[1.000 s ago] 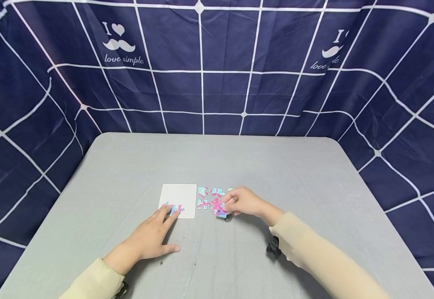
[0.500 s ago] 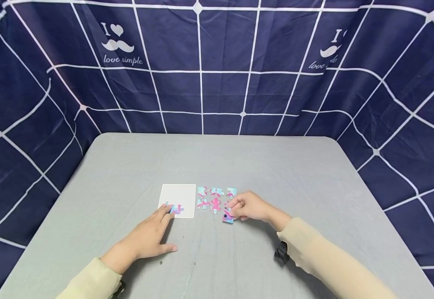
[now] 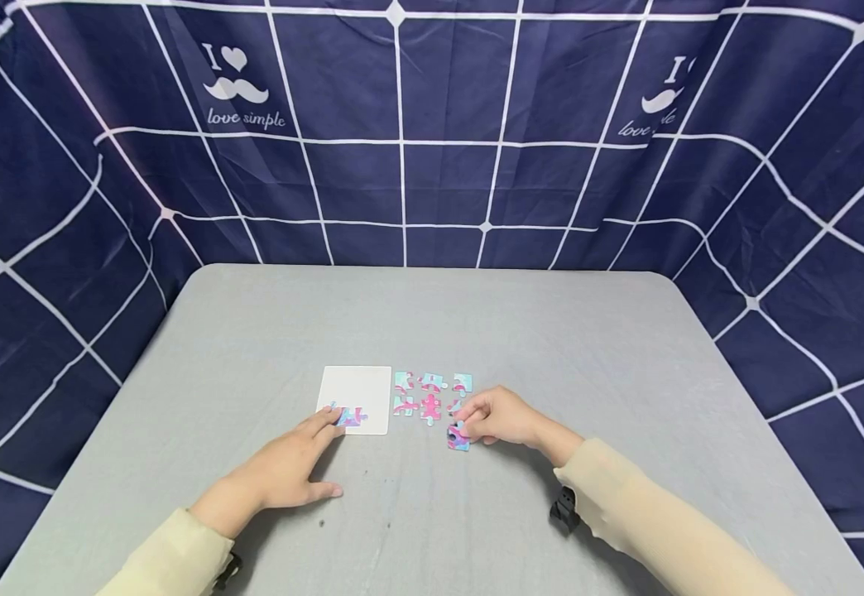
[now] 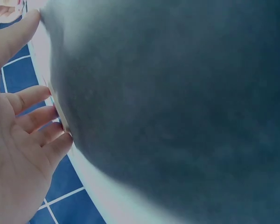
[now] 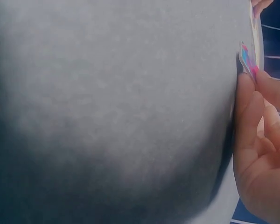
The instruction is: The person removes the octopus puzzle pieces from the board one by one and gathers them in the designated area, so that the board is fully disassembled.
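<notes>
Just below centre of the frame, the right hand (image 3: pixel 502 416) pinches a small pink-and-blue puzzle piece (image 3: pixel 458 437) on the grey table (image 3: pixel 432 323). Left of it, the left hand (image 3: pixel 283 468) lies flat, fingers straight, fingertips on another piece (image 3: pixel 351 416) on the white board (image 3: pixel 357 389).

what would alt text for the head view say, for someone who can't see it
A person's right hand pinches a pink and blue puzzle piece on a grey table, near five loose pieces. The left hand lies flat, fingertips on another piece on a white board; a navy grid-patterned cloth hangs behind.
</notes>
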`<state>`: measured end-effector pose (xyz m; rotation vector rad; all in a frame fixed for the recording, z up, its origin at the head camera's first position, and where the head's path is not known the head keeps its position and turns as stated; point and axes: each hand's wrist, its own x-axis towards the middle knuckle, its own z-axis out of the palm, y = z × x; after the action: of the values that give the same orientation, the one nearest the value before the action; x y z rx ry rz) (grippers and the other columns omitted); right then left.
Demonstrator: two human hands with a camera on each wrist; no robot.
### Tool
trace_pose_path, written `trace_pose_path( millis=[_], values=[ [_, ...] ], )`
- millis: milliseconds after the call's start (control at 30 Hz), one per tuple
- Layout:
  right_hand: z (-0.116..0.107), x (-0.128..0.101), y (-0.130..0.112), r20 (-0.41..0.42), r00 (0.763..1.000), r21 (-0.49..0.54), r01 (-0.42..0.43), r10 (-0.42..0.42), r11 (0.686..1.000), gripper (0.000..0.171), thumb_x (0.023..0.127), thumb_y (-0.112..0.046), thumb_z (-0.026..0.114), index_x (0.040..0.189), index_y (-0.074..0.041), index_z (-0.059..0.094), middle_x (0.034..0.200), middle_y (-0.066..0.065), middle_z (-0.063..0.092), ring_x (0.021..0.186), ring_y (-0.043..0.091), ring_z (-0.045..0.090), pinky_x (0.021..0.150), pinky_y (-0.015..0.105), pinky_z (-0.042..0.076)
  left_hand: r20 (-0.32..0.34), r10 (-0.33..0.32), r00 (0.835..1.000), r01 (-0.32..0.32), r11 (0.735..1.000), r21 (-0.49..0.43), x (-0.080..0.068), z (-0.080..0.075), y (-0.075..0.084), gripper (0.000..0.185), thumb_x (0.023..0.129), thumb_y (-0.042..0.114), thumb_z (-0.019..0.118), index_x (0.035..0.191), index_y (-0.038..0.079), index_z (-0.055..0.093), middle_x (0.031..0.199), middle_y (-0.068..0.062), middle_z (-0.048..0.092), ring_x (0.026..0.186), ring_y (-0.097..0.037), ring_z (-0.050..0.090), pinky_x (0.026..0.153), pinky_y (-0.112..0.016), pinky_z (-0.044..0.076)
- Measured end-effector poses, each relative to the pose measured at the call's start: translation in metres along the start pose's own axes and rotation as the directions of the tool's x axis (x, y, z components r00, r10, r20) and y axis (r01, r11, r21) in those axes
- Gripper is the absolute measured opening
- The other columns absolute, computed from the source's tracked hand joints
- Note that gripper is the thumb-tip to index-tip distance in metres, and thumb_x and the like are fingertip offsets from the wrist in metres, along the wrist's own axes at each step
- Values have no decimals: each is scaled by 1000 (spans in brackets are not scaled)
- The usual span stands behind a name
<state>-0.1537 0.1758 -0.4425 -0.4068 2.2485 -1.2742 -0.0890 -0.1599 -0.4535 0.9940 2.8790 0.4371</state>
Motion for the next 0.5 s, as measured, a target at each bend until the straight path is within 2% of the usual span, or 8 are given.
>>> trace_pose_path(
  millis=[200,500],
  values=[
    [-1,-3,0,-23,1000,-50,-5,4,999,16,71,-7,68,86,-4,66,70,4,64,60,14,59,51,30,48,-6,20,1000,-20,1000,-2,-2,1,-4,76,68,47,66,125,5,41,137,-11,25,125,-25,20,95,-38,27],
    [0,-3,3,-89,996,-109,-18,8,994,14,66,-7,71,78,-3,64,63,1,62,54,12,57,48,29,47,-14,35,999,-35,999,9,-4,-1,-3,77,69,49,64,125,3,42,137,-11,24,125,-26,19,95,-38,26]
  ],
)
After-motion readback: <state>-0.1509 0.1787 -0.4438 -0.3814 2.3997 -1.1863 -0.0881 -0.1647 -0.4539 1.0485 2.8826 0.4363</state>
